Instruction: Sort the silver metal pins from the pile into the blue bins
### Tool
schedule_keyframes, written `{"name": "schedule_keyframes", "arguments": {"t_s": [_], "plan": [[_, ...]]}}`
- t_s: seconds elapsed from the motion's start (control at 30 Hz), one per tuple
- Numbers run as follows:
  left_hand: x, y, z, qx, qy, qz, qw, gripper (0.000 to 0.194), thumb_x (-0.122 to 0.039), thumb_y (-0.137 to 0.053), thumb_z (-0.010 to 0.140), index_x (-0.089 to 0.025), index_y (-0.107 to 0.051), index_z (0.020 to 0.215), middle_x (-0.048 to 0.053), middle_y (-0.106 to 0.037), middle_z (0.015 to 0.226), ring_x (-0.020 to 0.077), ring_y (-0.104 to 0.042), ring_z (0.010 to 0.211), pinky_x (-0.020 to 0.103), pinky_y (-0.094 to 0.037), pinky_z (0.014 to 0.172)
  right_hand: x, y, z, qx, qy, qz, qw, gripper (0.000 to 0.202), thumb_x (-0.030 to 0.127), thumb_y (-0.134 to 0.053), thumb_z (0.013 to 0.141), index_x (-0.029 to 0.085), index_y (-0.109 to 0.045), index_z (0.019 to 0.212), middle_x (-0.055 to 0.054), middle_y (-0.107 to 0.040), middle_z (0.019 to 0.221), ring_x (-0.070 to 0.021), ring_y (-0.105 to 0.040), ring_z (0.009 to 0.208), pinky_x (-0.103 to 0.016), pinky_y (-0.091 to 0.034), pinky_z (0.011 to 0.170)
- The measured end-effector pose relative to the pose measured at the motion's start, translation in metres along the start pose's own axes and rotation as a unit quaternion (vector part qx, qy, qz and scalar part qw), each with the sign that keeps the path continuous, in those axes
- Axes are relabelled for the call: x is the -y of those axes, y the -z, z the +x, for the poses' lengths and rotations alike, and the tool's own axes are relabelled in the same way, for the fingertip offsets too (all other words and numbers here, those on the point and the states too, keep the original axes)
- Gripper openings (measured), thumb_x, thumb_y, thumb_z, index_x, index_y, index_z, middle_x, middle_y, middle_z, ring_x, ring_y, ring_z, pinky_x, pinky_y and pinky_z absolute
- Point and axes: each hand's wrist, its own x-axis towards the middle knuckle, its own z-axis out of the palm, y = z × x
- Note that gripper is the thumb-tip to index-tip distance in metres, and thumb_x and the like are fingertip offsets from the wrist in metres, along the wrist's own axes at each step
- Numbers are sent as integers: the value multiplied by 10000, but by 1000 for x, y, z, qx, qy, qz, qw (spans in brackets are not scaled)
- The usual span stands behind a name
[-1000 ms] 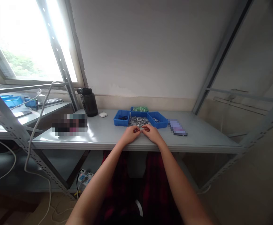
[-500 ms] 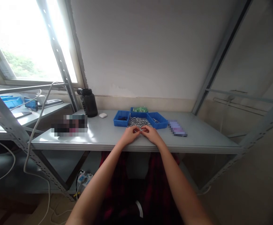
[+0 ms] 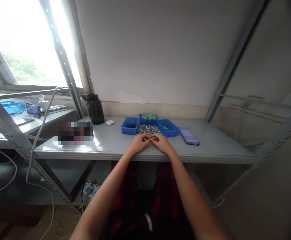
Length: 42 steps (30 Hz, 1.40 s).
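My left hand (image 3: pixel 139 142) and my right hand (image 3: pixel 159 142) meet at the fingertips above the front part of the desk. Both are closed in a pinch; whatever sits between the fingers is too small to make out. Just beyond them lies a pile of small, slim silvery metal pieces (image 3: pixel 148 129). To the left of the pile stands a blue bin (image 3: pixel 129 130) with dark small parts inside. A second blue bin (image 3: pixel 169 132), on the right, holds a few small pieces. Behind the pile, a third blue bin (image 3: pixel 148 121) contains green material (image 3: pixel 150 116).
A dark bottle (image 3: pixel 94 110) and a small white case (image 3: pixel 109 122) stand at the back left. Blurred-out items (image 3: pixel 75 134) lie on the left; a phone-shaped thing (image 3: pixel 190 136), partly blurred, lies right. Metal shelf posts (image 3: pixel 238 60) frame the desk (image 3: pixel 218 143). A white cable (image 3: pixel 39 133) hangs left.
Both hands keep nearly the same place, fingertips together, with only slight finger movement. The view has shifted very slightly. The bins and the pile look unchanged.
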Motion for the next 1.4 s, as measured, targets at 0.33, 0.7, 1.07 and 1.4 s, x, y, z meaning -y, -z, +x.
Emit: {"name": "schedule_keyframes", "arguments": {"t_s": [0.33, 0.7, 1.07, 1.4], "plan": [[0, 0, 0, -3, 9, 10, 1000, 223, -356, -535, 843, -171, -660, 847, 40, -696, 865, 184, -613, 803, 280, -448, 748, -1, -1, 0, -1, 8, 13, 1000, 244, 356, -617, 783, 209, -642, 975, -17, -675, 808, -174, -630, 783, -299, -485, 735], [-1, 1, 0, 1, 11, 11, 1000, 231, -362, -526, 846, -178, -666, 852, 37, -700, 874, 186, -613, 805, 284, -445, 751, 3, 2, -1, 7, 0, 29, 1000, 248, 355, -623, 784, 205, -638, 981, -26, -681, 833, -174, -627, 787, -297, -482, 734], [-1, 0, 0, 1, 9, 8, 1000, 225, -355, -528, 844, -177, -664, 860, 41, -699, 880, 189, -617, 807, 282, -449, 748, 0, 0, 0, 10, 10, 27, 1000, 236, 349, -617, 789, 204, -635, 975, -19, -675, 821, -171, -617, 777, -291, -473, 729], [-2, 1, 0, 4, -2, -2, 1000, 227, -340, -507, 857, -173, -661, 876, 35, -696, 896, 178, -611, 797, 272, -447, 742, 3, 0, -1, 17, 5, -16, 1000, 232, 374, -565, 831, 207, -646, 971, -34, -688, 855, -185, -619, 801, -300, -458, 730]]}}
